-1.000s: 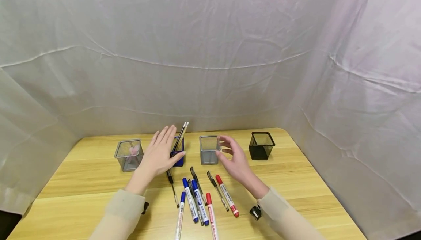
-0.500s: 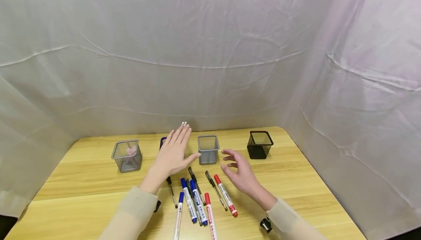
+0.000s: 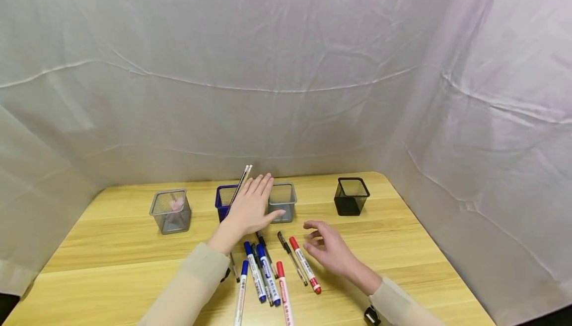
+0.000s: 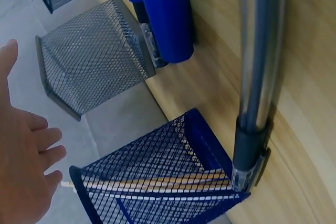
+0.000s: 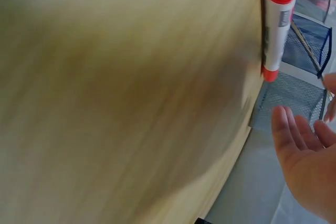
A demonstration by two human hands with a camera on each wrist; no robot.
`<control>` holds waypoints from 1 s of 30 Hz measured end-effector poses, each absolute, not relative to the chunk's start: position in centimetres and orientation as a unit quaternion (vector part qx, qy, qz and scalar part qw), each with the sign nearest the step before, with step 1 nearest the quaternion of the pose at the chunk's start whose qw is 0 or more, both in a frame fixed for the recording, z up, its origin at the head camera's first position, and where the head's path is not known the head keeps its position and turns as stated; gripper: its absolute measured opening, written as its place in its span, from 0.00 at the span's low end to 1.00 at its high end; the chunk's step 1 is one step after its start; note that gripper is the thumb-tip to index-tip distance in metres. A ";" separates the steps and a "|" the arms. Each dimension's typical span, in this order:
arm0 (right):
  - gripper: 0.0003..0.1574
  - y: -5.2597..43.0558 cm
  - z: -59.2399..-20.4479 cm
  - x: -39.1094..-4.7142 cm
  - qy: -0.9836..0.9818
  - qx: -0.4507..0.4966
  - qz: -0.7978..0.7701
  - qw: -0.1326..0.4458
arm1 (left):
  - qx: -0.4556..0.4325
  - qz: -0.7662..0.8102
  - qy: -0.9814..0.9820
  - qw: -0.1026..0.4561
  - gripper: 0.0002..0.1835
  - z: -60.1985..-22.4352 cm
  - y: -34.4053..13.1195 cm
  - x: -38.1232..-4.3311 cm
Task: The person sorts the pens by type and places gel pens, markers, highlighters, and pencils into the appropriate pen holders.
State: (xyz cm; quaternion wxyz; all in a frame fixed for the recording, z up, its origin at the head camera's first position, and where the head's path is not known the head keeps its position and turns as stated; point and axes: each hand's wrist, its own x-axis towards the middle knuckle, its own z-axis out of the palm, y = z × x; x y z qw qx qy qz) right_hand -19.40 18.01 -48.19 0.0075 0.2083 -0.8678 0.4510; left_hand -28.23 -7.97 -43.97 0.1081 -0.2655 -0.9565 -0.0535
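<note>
My left hand (image 3: 250, 208) is spread with straight fingers above the pens, in front of the blue mesh pen holder (image 3: 222, 201) and the middle grey mesh pen holder (image 3: 287, 211). It holds nothing. Two thin pencils (image 3: 241, 179) with white ends lean in the blue holder, partly behind the hand. My right hand (image 3: 332, 250), fingers loosely bent and holding nothing, hovers right of a red-capped marker (image 3: 305, 265). Left of that marker lies a clear gel pen (image 3: 292, 259). Several blue-capped markers (image 3: 255, 272), another red-capped marker (image 3: 284, 293) and more gel pens are bunched nearby.
A grey mesh holder (image 3: 172, 217) with a pink item inside stands at the left. On the right is a black mesh holder (image 3: 350, 202). Behind the wooden table (image 3: 111, 276) hangs a pale cloth (image 3: 268, 93), which also flanks both sides.
My left hand has moved right, from beside the blue holder to partly over the middle grey holder. My right hand has drawn back from the grey holder, toward me and right.
</note>
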 end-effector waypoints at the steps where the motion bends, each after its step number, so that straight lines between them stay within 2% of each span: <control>1: 0.35 18.1 -48.2 -19.3 -0.872 0.206 0.443 -0.002 | -0.264 -0.051 -0.958 0.105 0.55 -44.0 -7.8 -28.3; 9: 0.38 18.3 -48.9 -19.3 -0.890 0.214 0.399 -0.049 | -0.241 -0.018 -0.967 0.085 0.55 -44.3 -7.0 -28.7; 30: 0.34 17.6 -49.1 -19.9 -0.898 0.230 0.366 -0.079 | -0.204 -0.003 -0.976 0.075 0.56 -45.1 -5.7 -29.3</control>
